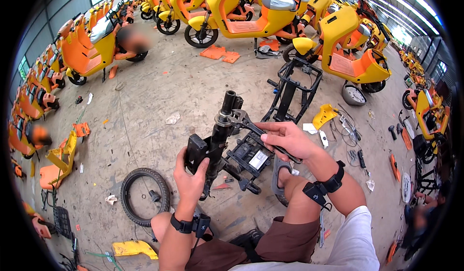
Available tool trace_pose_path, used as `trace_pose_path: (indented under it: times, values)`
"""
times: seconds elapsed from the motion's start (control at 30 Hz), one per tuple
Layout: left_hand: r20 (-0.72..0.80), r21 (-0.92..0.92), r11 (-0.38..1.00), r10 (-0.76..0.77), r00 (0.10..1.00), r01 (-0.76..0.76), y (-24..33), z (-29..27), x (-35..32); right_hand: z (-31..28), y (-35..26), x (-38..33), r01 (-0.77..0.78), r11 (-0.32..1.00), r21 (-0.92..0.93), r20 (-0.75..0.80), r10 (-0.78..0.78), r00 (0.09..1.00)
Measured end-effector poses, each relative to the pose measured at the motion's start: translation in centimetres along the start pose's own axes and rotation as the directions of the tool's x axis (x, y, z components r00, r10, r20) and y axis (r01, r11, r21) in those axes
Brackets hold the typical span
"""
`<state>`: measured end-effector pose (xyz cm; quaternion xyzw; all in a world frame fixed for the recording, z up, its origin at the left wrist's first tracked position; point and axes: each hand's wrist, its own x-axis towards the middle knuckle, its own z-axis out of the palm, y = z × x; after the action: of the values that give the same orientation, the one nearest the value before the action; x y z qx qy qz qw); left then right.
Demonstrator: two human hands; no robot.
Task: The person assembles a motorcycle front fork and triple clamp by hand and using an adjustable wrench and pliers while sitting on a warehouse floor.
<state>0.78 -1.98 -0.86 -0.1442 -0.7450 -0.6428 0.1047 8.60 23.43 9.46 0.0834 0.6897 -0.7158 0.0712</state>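
My right hand (289, 141) is closed round the handle of a dark metal wrench (252, 128). The wrench's jaw sits against the silver ring nut (223, 120) at the top of a scooter frame's black head tube (218, 138). Above the nut a black steering tube (228, 102) sticks up, tilted slightly. My left hand (190, 180) grips a black box-shaped part (196, 150) on the side of the head tube, thumb toward me. The stripped black frame (289, 94) stretches away from me to the far right, beyond the wrench. The palm side of my left hand is hidden.
A loose tyre (126, 193) lies left of my legs. Yellow panels (135, 249) and orange scraps (220, 53) are scattered about. Cables (349, 131) and a yellow cover (324, 116) lie at right. Rows of yellow scooters (251, 25) stand behind; another person (420, 218) is at the right edge.
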Motion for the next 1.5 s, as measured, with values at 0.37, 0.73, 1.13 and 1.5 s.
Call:
trace_pose_path:
  times: [0.37, 0.73, 1.13, 1.5]
  values:
    - [-0.034, 0.038, 0.999, 0.003, 0.999, -0.002, 0.0, -0.2, -0.2, 6.0, -0.4, -1.6, -0.005, 0.991, 0.135, -0.184, 0.030, 0.982]
    - [0.018, 0.040, 0.999, -0.017, 1.000, 0.016, 0.0, -0.3, 0.1, 11.6, 1.0, -1.0, 0.164, 0.899, 0.407, -0.270, -0.053, 0.961]
    - [0.269, -0.517, 0.817, -0.128, 0.955, 0.255, 3.5, -0.7, -4.4, 13.7, 8.2, -3.2, 0.200, 0.956, 0.216, -0.093, -0.183, 0.979]
    - [0.296, -0.456, 0.788, -0.305, 0.905, 0.415, 3.8, -0.2, -3.5, 13.8, 9.5, -2.7, 0.218, 0.974, 0.066, -0.127, -0.209, 0.970]
